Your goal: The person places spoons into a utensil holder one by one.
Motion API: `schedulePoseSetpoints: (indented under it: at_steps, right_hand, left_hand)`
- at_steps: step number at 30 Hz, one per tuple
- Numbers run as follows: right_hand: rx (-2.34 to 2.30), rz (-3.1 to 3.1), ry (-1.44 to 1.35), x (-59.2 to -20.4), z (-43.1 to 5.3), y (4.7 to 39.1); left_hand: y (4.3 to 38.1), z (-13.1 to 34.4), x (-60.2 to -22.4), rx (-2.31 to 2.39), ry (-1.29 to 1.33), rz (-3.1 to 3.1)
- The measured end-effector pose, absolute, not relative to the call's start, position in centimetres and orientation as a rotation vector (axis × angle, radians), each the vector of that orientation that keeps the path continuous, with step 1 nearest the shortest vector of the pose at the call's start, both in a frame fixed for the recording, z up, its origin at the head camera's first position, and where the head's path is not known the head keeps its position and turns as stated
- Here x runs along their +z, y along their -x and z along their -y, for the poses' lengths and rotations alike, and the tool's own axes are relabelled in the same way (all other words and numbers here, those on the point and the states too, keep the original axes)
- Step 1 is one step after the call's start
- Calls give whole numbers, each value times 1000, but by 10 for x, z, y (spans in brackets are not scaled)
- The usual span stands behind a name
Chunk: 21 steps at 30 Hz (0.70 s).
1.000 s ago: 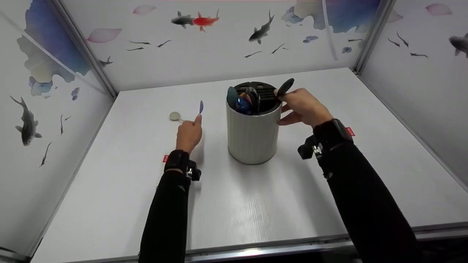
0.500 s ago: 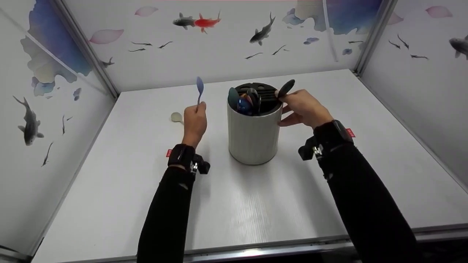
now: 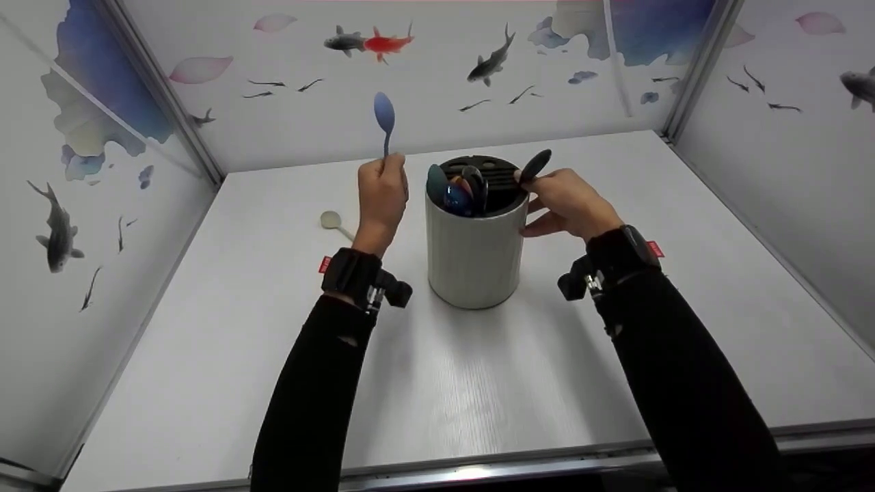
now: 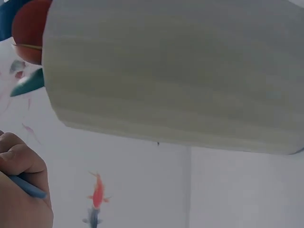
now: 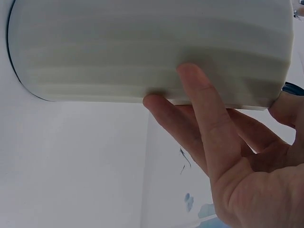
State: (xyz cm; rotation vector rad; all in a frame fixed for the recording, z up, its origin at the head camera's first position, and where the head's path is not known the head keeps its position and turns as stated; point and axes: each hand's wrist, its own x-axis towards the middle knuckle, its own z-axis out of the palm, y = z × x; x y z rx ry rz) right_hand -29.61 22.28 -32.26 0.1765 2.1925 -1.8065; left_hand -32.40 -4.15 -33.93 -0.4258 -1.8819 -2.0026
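My left hand point(image 3: 383, 198) grips a blue spoon point(image 3: 384, 113) by its handle, bowl up, raised to the left of a ribbed cream utensil holder point(image 3: 474, 263). In the left wrist view, a short end of the blue handle point(image 4: 29, 186) pokes out of the curled fingers. My right hand point(image 3: 573, 201) steadies the holder on its right side, thumb at the rim and fingers point(image 5: 213, 123) against the outer wall. A dark, rounded utensil head point(image 3: 535, 165) rises from the rim beside that thumb. Teal and dark blue utensils point(image 3: 457, 198) stand in the holder's left part.
A pale spoon point(image 3: 331, 219) lies on the white table point(image 3: 437, 389), behind and left of my left wrist. The holder's black slotted insert point(image 3: 489, 166) shows at its back. White panels point(image 3: 266, 123) printed with fish enclose the back and sides.
My left hand has lifted the blue spoon up from low over the table and moved slightly right, toward the holder. My right hand has stayed at the holder.
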Motion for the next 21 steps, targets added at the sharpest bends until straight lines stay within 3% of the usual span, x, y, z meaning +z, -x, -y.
schedulePoseSetpoints:
  at_steps: [21]
  right_hand:
    - [-1829,-2176,-183,-323,-222,296]
  left_hand:
    - [317,-4,-284,-2347,533,1602]
